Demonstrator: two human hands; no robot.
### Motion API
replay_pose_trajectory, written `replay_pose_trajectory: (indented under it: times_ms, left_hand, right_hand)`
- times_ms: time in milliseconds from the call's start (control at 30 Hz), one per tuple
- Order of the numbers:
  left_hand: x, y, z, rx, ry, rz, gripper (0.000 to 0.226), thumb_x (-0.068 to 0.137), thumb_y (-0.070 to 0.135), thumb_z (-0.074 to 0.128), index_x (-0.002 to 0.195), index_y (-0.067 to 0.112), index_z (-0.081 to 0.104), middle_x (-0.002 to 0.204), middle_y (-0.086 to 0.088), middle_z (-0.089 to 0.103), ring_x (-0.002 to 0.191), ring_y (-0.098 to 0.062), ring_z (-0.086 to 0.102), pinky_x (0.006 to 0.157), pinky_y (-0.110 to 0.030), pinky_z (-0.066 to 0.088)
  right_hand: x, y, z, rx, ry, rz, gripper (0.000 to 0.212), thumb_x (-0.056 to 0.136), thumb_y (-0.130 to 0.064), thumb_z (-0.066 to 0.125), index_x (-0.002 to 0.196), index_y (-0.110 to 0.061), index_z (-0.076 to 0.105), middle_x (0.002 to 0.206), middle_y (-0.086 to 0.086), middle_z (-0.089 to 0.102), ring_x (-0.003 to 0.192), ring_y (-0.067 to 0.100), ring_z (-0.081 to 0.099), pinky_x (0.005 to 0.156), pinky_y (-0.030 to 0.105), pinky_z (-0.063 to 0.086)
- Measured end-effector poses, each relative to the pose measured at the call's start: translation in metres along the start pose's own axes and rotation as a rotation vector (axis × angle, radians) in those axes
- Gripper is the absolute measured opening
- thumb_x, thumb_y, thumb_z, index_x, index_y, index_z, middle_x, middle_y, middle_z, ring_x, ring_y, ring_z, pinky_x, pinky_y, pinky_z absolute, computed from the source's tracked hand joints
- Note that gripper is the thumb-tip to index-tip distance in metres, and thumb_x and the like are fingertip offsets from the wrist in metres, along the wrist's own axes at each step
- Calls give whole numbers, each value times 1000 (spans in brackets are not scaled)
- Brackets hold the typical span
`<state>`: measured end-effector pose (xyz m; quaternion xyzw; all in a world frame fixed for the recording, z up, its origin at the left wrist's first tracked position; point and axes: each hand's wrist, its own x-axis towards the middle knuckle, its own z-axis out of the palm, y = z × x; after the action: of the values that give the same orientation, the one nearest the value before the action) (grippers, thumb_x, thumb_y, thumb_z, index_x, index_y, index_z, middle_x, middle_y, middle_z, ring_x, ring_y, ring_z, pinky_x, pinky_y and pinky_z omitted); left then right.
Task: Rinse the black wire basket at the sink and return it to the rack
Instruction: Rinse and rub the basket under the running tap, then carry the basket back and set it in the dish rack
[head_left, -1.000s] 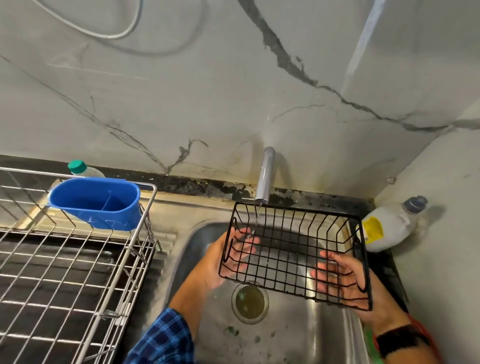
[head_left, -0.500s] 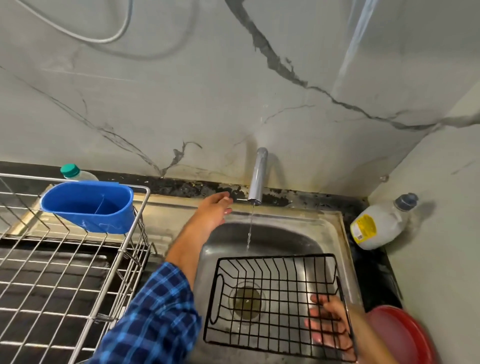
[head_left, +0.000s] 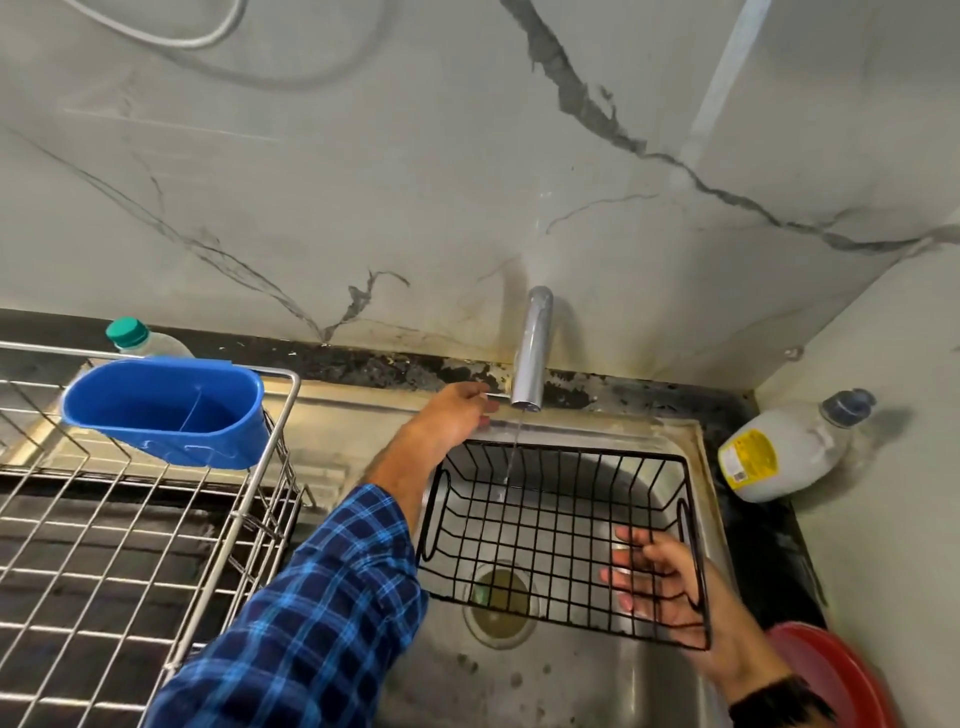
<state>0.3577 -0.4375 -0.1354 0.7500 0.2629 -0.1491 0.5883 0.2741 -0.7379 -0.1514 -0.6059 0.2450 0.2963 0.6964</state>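
black wire basket (head_left: 561, 525) held by right hand (head_left: 660, 587); left hand (head_left: 452, 415) reaches tap (head_left: 531, 353).

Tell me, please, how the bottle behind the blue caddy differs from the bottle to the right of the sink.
The bottle behind the blue caddy has a green cap, while the bottle right of the sink has a dark bluish cap. The first is mostly hidden; the second shows fully, leaning, with a yellow label. Both look whitish.

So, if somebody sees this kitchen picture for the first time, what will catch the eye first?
Probably the black wire basket held over the sink by the right hand, with a thin stream of water falling into it from the tap. The left hand reaches to the tap's base. At left, a bright blue caddy hangs on the metal rack.
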Motion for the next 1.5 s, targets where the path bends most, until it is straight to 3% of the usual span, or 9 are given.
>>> replay_pose_trajectory:
  times_ms: [267,433,600,833,1000,1233,1300,1400,1500]
  left_hand:
    - [3,14,1,9,126,-42,25,103,32,54,92,17,70,84,6,77,91,-17,73,82,-36,57]
    - [-1,21,2,39,171,-128,26,101,33,56,89,17,72,95,2,80,104,-21,73,68,-32,49]
    - [-10,25,5,9,173,-151,22,101,26,58,104,11,74,98,2,79,91,-14,70,58,-29,44]
    - [-11,24,7,-162,126,-205,25,105,28,49,108,14,70,89,3,80,97,-17,72,93,-41,53]
    - [-6,29,9,-182,163,-208,24,104,24,48,88,16,64,74,5,76,82,-14,71,94,-38,51]
    - [-10,39,7,-184,144,-113,25,103,16,52,79,14,58,38,12,60,44,-1,62,66,-25,49]
    - [-13,41,8,-165,113,-60,18,101,17,57,85,13,64,52,10,69,53,0,67,66,-26,51]
    - [-15,41,9,-127,33,-6,23,97,23,64,116,11,69,97,-3,77,94,-14,71,77,-30,56]
    - [-16,41,7,-86,-28,-5,33,94,25,69,124,11,67,108,-2,76,99,-11,69,83,-31,58]
  right_hand:
    - [4,8,-7,31,-27,4,32,100,-12,45,120,-3,69,96,17,76,87,35,77,60,34,62]
    - [2,11,-7,2,-53,6,31,100,-13,46,120,-4,68,96,16,77,89,35,77,59,33,62]
    - [1,12,-6,15,-73,8,31,98,-11,47,120,-4,68,96,16,77,89,35,77,59,33,62]
    - [2,19,-7,51,-70,12,32,99,-13,48,122,-3,68,99,18,76,91,36,77,59,33,61]
    - [2,19,-8,83,-79,12,32,99,-14,49,122,-2,68,102,20,75,93,37,76,60,34,62]
    - [1,17,-5,106,-99,2,32,99,-13,48,121,-2,68,102,20,74,91,36,77,60,34,62]
    - [1,18,-3,107,-106,10,32,99,-12,47,121,-1,67,98,19,74,89,36,77,59,34,62]
    - [0,18,0,106,-118,16,31,98,-10,46,120,-1,67,94,17,75,87,35,77,58,33,61]
    - [0,18,2,100,-127,15,31,98,-9,47,119,-1,68,96,18,76,88,35,77,59,34,62]
